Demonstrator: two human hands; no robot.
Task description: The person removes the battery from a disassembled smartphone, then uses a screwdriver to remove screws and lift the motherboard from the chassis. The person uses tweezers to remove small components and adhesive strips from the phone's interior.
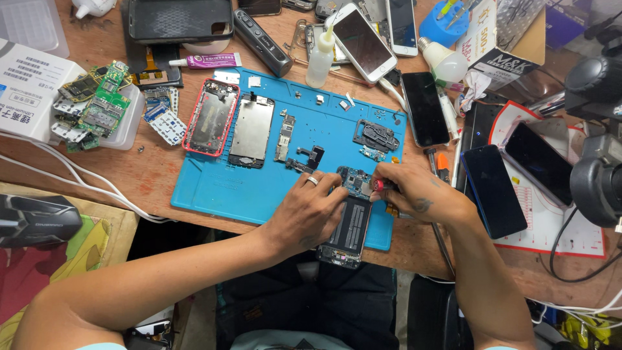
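On blue mat (214,188), opened phone (350,227), boards exposed, left hand (311,210) pinning it, right hand (414,191) pinching red-tipped screwdriver (378,185)

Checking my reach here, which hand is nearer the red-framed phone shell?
Left. The left hand lies right of the red-framed phone shell and below it; the right hand sits farther right.

Wooden bench (162,175), blue mat (259,188), phones (424,107)
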